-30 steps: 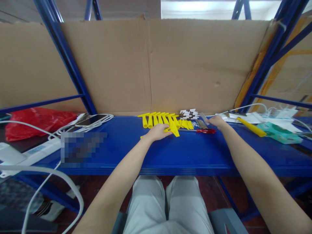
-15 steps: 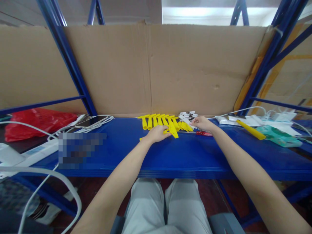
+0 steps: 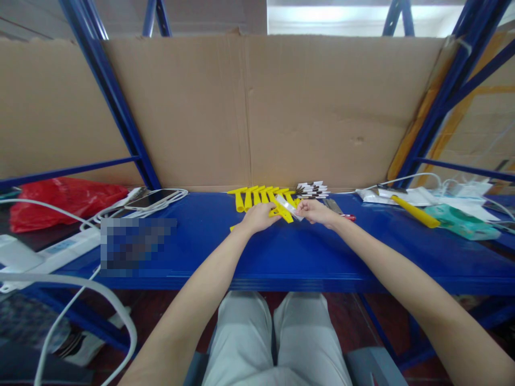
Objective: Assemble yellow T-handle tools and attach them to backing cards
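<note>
My left hand (image 3: 258, 217) grips a yellow plastic piece (image 3: 285, 212) above the blue shelf. Pinched in my right hand (image 3: 316, 211) is a flat, whitish, shiny strip (image 3: 288, 206), which lies against or just over the yellow piece. Behind my hands stands a row of several yellow handle-like parts (image 3: 248, 199). To their right is a pile of small white and black pieces (image 3: 313, 189). A red item (image 3: 349, 217) and some grey strips (image 3: 332, 206) lie beside my right hand.
On the left are a red plastic bag (image 3: 66, 203), a phone (image 3: 155, 199), white cables and a power strip (image 3: 68, 249). At the right lie a yellow tube (image 3: 415, 212) and a green packet (image 3: 462, 222). Cardboard (image 3: 249, 112) closes off the back.
My right hand has moved left from the white pile and now holds a whitish strip at the yellow piece. My left hand has barely moved and keeps its grip.
</note>
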Available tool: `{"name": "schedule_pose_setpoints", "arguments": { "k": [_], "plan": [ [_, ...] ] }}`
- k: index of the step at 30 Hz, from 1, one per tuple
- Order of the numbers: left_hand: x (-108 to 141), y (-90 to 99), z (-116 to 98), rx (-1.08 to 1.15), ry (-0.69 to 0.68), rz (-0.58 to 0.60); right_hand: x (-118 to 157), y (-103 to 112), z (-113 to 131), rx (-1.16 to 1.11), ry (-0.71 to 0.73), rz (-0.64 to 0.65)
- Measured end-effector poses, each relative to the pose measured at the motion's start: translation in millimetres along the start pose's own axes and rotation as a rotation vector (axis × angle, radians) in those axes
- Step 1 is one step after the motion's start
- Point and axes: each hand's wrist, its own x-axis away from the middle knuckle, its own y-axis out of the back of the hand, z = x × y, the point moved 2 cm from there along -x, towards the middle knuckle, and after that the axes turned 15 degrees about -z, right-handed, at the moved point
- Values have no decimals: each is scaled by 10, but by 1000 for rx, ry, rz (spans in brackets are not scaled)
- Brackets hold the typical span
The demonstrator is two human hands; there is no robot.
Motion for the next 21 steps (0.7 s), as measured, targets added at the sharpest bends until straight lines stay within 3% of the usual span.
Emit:
{"name": "schedule_pose_setpoints", "arguments": {
  "k": [10,21],
  "plan": [
    [0,12,-6,5,38,-32,29,-49,-31,-74,-120,89],
    [-2,9,-11,-3,19,-34,1,-53,-59,-269,-134,169]
  ]
}}
